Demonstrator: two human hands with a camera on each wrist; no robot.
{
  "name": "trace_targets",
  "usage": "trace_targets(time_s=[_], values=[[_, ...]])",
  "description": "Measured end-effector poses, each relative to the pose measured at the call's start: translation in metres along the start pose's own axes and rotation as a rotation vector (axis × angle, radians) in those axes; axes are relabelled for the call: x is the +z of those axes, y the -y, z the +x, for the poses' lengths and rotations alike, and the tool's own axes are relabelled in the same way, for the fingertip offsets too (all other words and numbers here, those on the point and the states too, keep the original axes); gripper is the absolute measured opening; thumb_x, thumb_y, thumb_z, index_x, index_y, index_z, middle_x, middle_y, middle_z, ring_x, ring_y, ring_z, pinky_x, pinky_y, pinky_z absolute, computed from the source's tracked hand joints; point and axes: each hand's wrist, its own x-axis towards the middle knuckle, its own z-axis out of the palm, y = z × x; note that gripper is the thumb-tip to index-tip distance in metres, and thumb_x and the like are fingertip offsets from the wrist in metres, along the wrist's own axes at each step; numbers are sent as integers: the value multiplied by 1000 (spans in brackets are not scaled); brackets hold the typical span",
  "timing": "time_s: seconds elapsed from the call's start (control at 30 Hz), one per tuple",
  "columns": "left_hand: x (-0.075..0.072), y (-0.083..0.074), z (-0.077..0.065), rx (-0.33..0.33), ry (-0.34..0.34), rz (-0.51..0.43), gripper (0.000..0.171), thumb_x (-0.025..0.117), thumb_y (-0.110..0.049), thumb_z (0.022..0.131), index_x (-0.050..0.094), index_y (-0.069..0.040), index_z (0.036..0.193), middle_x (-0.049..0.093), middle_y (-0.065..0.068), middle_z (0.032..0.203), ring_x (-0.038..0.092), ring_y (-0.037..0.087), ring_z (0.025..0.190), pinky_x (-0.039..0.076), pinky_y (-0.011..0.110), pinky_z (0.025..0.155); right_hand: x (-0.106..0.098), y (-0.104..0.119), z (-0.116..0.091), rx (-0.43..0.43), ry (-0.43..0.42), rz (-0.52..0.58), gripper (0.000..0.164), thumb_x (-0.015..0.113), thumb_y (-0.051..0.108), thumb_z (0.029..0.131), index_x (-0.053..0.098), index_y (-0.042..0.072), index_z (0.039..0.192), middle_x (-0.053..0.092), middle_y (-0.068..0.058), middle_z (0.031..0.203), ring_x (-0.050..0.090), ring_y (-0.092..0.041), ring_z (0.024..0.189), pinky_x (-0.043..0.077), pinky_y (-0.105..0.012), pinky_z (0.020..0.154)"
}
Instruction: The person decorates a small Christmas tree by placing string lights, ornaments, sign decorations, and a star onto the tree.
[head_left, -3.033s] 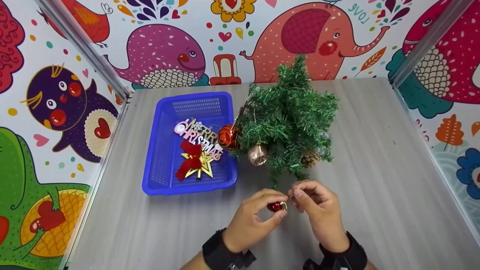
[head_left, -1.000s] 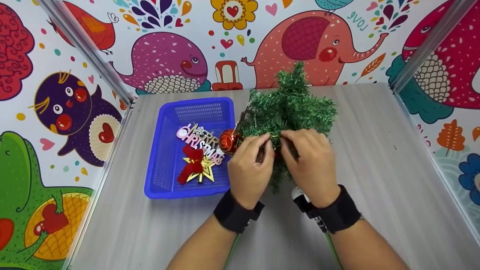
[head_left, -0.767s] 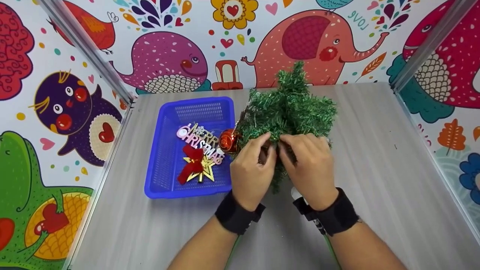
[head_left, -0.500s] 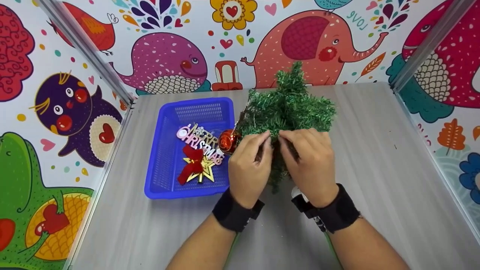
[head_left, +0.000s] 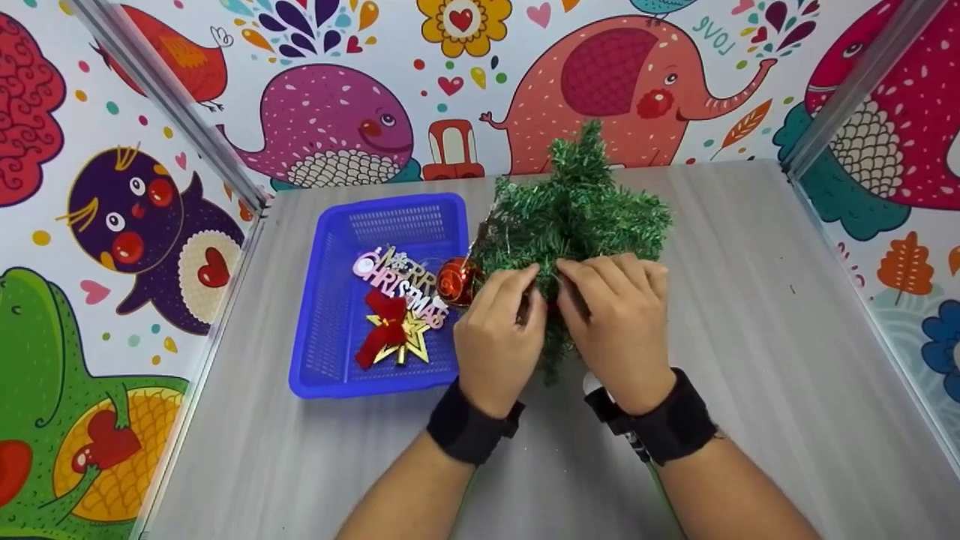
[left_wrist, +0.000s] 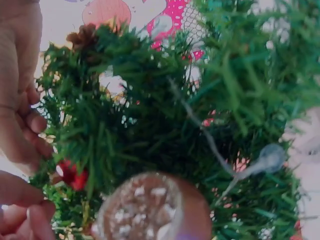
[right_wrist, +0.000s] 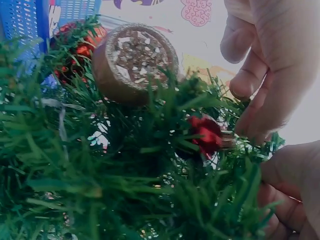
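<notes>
A small green Christmas tree (head_left: 577, 202) stands before me. Both hands meet at a front branch: my left hand (head_left: 495, 341) and right hand (head_left: 622, 330) bring thumb and fingertips together close to each other. Beneath them, a small red ornament (right_wrist: 205, 136) with a gold cap sits among the needles, its cap by the fingertips. The fingers seem to pinch its string, which is too fine to make out. A rose-gold bauble (right_wrist: 135, 62) hangs beside it, hidden by the hands in the head view. A larger red bauble (head_left: 454, 281) hangs on the tree's left side.
A blue basket (head_left: 304, 330) left of the tree holds a Merry Christmas sign (head_left: 401, 285), a red bow (head_left: 382, 330) and a gold star (head_left: 412, 341). A pine cone (left_wrist: 82, 37) hangs on the tree. Printed walls with metal edges enclose the grey table (head_left: 750, 300).
Three seconds ago both hands held the small red ornament in front of the tree; they have since moved up to the front branch with it. Over the last second, the fingers shift only slightly.
</notes>
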Motion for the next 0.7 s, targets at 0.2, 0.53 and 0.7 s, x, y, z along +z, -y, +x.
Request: trace_targets(time_s=[0.2,0.53,0.7], values=[[0,0,-3,-25,13,-43,27,78,-7,89,76,-6,116,76,8,102,75,18,91,62,27,79,1,-1,-2,2,14,11,19,74,11,94,78,7,112,76,-11,96,61,-31,91,35,-48,88],[-10,11,-30,74,-117,-182,11,72,-6,95,74,0,104,74,10,90,72,18,77,62,23,72,-10,-10,-27,-25,-155,296,27,62,25,104,78,3,107,75,-12,90,61,-29,85,37,-38,88],[-12,20,-73,39,-133,-349,12,63,-6,100,72,2,98,70,9,81,64,16,66,57,19,61,-25,-33,-49,135,-339,436,28,66,19,100,73,-6,93,74,-6,85,63,-10,86,43,-21,96]])
